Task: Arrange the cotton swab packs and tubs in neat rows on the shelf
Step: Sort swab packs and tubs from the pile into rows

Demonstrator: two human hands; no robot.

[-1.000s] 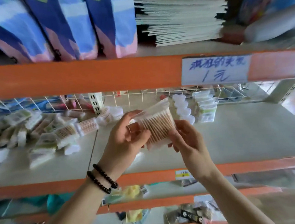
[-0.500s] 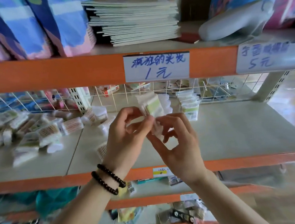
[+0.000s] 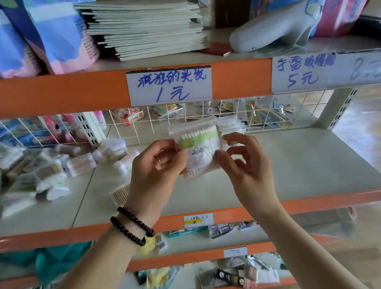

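I hold a clear cotton swab pack (image 3: 199, 148) with a green and white label upright in front of me, above the grey shelf (image 3: 301, 170). My left hand (image 3: 157, 167) pinches its left edge and my right hand (image 3: 241, 161) pinches its right edge. Right behind it, a row of matching swab packs (image 3: 231, 125) stands against the wire back. A jumble of swab packs and round tubs (image 3: 50, 169) lies on the shelf's left part. One more pack (image 3: 120, 193) lies by my left wrist.
A white wire grid (image 3: 262, 113) closes the back of the shelf. Orange beams (image 3: 67, 92) with handwritten price labels run above and below. Notebooks (image 3: 148, 26) are stacked on the upper shelf. Lower shelves hold small packaged goods (image 3: 236, 275).
The pack has been turned from its swab side to its labelled face and raised upright. The view has shifted right, toward the row of packs at the back.
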